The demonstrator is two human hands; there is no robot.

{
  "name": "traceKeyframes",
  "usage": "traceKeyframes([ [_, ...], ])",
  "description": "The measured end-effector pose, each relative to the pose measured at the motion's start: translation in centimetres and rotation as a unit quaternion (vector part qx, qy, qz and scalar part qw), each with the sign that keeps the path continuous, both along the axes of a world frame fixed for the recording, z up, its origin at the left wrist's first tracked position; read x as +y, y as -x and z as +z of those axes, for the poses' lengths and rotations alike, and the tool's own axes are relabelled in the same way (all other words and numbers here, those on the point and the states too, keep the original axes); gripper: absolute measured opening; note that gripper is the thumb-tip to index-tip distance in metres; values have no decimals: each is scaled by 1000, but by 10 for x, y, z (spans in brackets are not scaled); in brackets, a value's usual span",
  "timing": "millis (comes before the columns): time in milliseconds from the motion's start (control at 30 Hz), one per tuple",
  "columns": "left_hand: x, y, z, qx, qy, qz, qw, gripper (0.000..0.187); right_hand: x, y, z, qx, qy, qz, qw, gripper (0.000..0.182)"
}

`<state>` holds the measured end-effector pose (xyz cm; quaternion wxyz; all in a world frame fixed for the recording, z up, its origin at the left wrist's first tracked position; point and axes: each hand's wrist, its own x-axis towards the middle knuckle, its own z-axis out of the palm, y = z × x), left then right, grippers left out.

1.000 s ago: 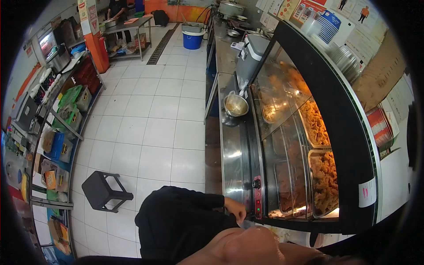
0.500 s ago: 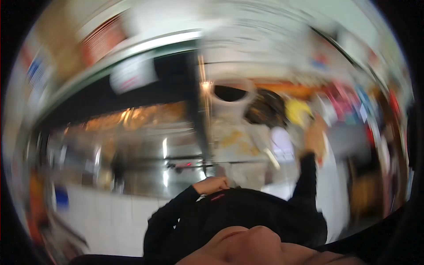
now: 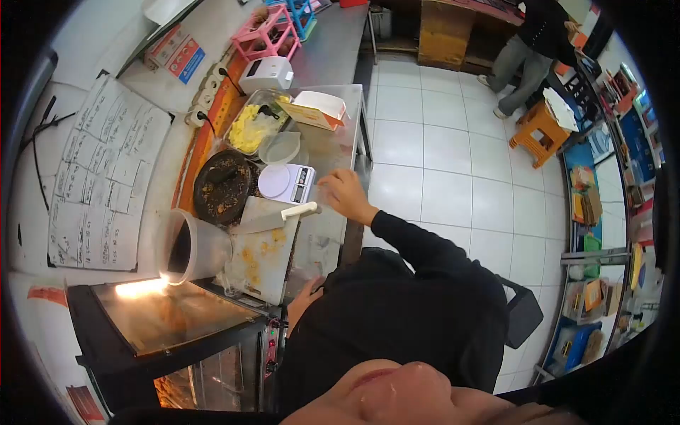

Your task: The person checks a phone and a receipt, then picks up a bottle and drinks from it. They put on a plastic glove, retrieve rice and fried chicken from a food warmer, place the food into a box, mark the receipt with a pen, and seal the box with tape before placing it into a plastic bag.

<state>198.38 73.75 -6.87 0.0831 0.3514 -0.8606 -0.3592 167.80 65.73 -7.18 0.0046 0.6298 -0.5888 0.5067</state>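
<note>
My right hand [image 3: 343,195] hovers over the table edge just beside a white digital scale [image 3: 287,183]; its fingers are loosely bent, a little apart, with nothing seen in them. A knife with a white handle [image 3: 300,210] lies on a white cutting board [image 3: 261,263] strewn with yellow crumbs. My left hand [image 3: 303,301] is low against my body near the table edge, its fingers mostly hidden. Behind the scale are a dark stone mortar [image 3: 221,197], a clear tub of yellow food [image 3: 251,129] and a translucent bowl [image 3: 280,147].
A glass-fronted heated cabinet [image 3: 184,319] stands at lower left, with a clear bucket [image 3: 202,248] by it. A written whiteboard [image 3: 106,173] is on the wall. Across the tiled floor [image 3: 446,156] are a person [image 3: 531,49], an orange stool [image 3: 538,131] and shelves [image 3: 591,262].
The view has swung round to the right and become sharp. The cabinet now sits lower left, and the floor, shelves and person show. My right hand appears nearer the scale.
</note>
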Motion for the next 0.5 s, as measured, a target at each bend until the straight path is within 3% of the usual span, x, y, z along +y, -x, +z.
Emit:
traceKeyframes([
  [33, 3, 4, 1, 6, 40, -16, 999, 17, 7, 9, -2, -2, -3, -4, 1000, 26],
  [67, 9, 22, 31, -136, 49, 17, 989, 17, 13, 15, -3, 4, -12, -14, 1000, 26],
  [167, 3, 9, -8, -272, 124, -2, 954, 21, 19, 18, -1, 11, -34, -23, 999, 27],
  [200, -3, 2, -39, -315, 214, -44, 924, 22, 18, 16, 2, 15, -21, -23, 999, 27],
  [300, -17, 8, -49, -329, 275, -114, 896, 26, 11, 4, 8, 19, -5, 0, 1000, 27],
  [400, -26, 30, -17, -390, 91, -138, 906, 23, -6, -6, 12, 17, 3, 39, 999, 28],
  [500, -18, 27, -11, -349, 132, -147, 916, 19, -9, -15, 25, 12, 12, 64, 998, 27],
])
